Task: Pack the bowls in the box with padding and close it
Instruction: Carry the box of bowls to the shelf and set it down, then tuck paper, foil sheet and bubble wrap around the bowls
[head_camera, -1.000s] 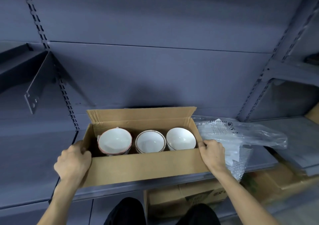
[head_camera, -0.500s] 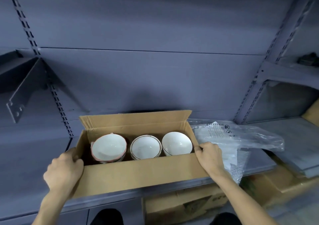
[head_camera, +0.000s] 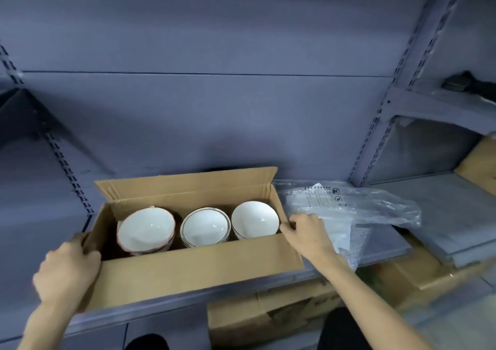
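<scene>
Since half a second ago little has changed: the box (head_camera: 198, 266) has kept its place on the shelf (head_camera: 386, 247), my head has tipped a little, and both hands have stayed on the box ends.

My left hand (head_camera: 68, 266) curls round the near-left corner of the box, fingers over the top edge of the short end wall. My right hand (head_camera: 308, 233) grips the right end wall near its top, fingers hooked on the rim, thumb toward the near side. The box sits open on the shelf, its far flap (head_camera: 185, 186) standing up against the back panel.

Inside, three stacks of white bowls stand in a row: the left bowls (head_camera: 146, 230), tilted a little and rimmed in pink, the middle bowls (head_camera: 205, 227), and the right bowls (head_camera: 255, 219), leaning toward the right wall. I see no wrapping between or over them.

The padding (head_camera: 346, 215), a clear plastic bag with what looks like bubble wrap hanging under it, lies on the shelf just right of the box, beside my right hand.

I judge I am steadying or squaring the box, with the bowls in and the padding step not yet done. Next my right hand should let go and take the padding, then I tuck it into the gaps and over the rims before folding the flaps. The bowls touch the cardboard bare, so any jolt could chip them.
</scene>
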A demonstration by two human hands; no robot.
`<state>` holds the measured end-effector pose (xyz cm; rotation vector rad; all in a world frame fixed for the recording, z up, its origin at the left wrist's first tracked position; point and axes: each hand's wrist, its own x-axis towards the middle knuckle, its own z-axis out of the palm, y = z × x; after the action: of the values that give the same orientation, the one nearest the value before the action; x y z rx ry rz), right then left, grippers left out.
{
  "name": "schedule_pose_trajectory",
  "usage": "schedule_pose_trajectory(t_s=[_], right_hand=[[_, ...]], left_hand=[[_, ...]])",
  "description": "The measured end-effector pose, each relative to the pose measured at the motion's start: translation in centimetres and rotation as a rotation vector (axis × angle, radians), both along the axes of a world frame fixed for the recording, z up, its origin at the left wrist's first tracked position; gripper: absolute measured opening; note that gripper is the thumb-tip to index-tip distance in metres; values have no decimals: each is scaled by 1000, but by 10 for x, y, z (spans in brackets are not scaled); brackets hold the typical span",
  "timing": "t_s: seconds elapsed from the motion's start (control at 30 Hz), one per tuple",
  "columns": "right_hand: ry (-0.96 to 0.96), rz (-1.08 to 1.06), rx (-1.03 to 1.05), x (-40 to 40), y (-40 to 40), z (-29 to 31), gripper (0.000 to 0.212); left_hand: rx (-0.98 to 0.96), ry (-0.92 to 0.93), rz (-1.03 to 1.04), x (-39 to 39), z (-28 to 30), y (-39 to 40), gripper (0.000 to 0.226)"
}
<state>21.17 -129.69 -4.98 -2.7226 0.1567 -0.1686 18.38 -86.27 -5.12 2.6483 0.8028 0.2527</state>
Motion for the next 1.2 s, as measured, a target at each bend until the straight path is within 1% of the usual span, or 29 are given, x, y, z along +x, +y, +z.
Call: schedule_pose_trajectory(t_s=[0.1, 0.17, 0.23, 0.3, 0.4, 0.43, 0.47, 0.53, 0.6, 0.63, 0.67, 0.73, 0.77, 0.9, 1.0, 1.07, 1.13, 1.2], right_hand=[[-10, 41, 24, 3, -10, 1, 51], [-37, 22, 47, 7, -20, 2, 59], [-79, -13, 95, 12, -31, 6, 59], [-143, -36, 87, 18, -44, 9, 49], [-206, -60, 16, 32, -71, 7, 20], [-190, -73, -45, 37, -79, 5, 20], [-148, -81, -122, 41, -87, 2, 28], [-21, -106, -244, 50, -103, -7, 52], [119, -119, -275, 55, -112, -17, 65], [167, -125, -274, 55, -115, -23, 64], [181, -130, -276, 55, -117, -27, 56], [109, -152, -303, 53, -118, -32, 26], [55, -173, -307, 50, -118, -31, 17], [-135, -202, -288, 51, -115, -4, 16], [-153, -128, -422, 56, -113, 22, 20], [-204, -130, -477, 57, -113, 38, 24], [-291, -178, -440, 55, -113, 53, 24], [-392, -258, -359, 54, -112, 67, 24]], left_hand=[[94, -107, -31, 3, 12, -15, 26], [112, -216, -136, 12, 22, -35, 23], [97, -303, -289, 24, 30, -63, 22], [96, -336, -382, 40, 36, -93, 27], [72, -347, -487, 58, 42, -137, 35], [57, -351, -537, 62, 44, -151, 37], [48, -346, -581, 65, 47, -164, 37], [47, -322, -647, 67, 51, -187, 35], [57, -293, -686, 69, 54, -206, 30], [58, -285, -701, 69, 54, -214, 29], [53, -283, -714, 69, 54, -220, 31], [38, -286, -747, 67, 52, -226, 35], [27, -288, -767, 66, 50, -227, 37], [-24, -307, -810, 64, 46, -221, 39], [-46, -338, -824, 61, 45, -215, 39], [-58, -361, -837, 58, 45, -212, 39], [-80, -375, -842, 57, 46, -210, 40], [-107, -372, -856, 54, 49, -211, 45]])
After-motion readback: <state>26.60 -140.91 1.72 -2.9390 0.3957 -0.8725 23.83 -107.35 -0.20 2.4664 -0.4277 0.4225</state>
